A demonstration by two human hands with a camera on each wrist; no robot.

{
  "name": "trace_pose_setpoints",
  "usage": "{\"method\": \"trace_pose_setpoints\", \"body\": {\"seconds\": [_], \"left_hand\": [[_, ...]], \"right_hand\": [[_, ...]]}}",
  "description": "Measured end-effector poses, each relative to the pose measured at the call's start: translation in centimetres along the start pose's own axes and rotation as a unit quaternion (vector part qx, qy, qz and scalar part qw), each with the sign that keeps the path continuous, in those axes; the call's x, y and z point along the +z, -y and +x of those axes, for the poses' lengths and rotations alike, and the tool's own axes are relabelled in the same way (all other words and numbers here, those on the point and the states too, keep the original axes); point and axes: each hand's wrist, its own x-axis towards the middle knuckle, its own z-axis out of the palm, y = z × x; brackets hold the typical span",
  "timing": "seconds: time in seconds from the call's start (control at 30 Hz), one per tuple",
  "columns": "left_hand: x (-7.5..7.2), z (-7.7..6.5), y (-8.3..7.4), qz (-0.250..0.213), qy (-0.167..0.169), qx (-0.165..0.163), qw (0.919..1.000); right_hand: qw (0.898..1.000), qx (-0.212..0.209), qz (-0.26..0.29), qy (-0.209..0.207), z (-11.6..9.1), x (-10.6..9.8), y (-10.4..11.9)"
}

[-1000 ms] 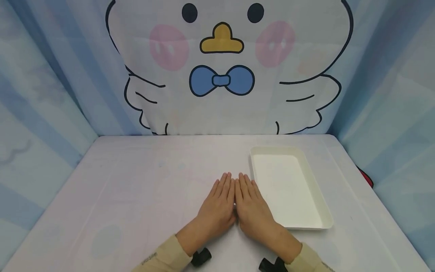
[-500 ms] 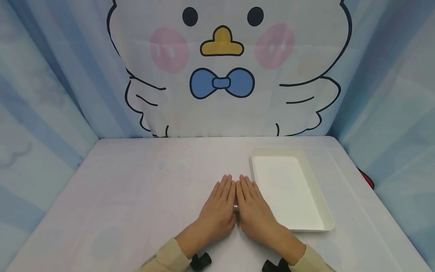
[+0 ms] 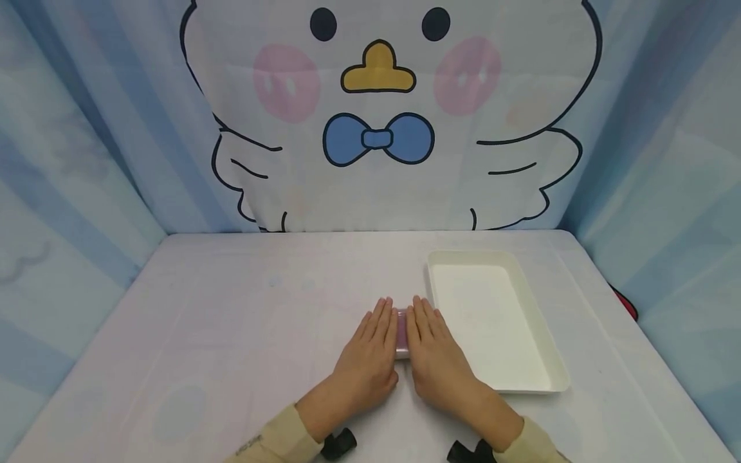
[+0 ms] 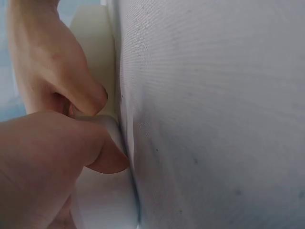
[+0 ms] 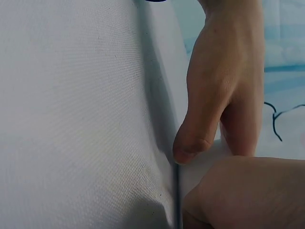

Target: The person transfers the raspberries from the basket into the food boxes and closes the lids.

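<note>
In the head view, my left hand (image 3: 367, 354) and right hand (image 3: 437, 354) lie side by side, palms down, fingers straight and pointing away from me. Both rest on a low, flat object (image 3: 402, 334) whose kind I cannot tell. Its top looks pinkish-purple in the narrow gap between the hands, and its near edge is whitish; the hands cover most of it. The left wrist view shows its smooth, pale side (image 4: 102, 198) on the cloth, below the left thumb (image 4: 112, 155). In the right wrist view, the left thumb (image 5: 193, 143) comes down beside it.
A shallow white rectangular tray (image 3: 492, 321) lies just right of the right hand. White cloth (image 3: 231, 334) covers the table. Patterned curtains (image 3: 69, 193) enclose the back and sides. Black wrist-worn devices (image 3: 338, 444) sit under the sleeves.
My hands have drawn slightly apart from nearly touching. The gap between them is wider and now shows the pinkish top and whitish near edge of the flat object. The tray stays put.
</note>
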Motion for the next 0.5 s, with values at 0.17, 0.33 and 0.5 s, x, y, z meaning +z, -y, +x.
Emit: {"method": "trace_pose_setpoints", "body": {"seconds": [0.17,0.33,0.5], "left_hand": [[0.17,0.06,-0.11,-0.008,-0.001,-0.003,1.0000],[0.14,0.04,-0.14,-0.005,-0.005,-0.003,1.0000],[0.19,-0.06,-0.05,-0.006,-0.006,-0.004,1.0000]], "right_hand": [[1.000,0.003,-0.011,-0.007,-0.08,0.20,0.05],[1.000,0.007,-0.012,-0.008,-0.06,0.40,0.10],[1.000,0.004,-0.010,-0.015,-0.05,0.47,0.15]]}}
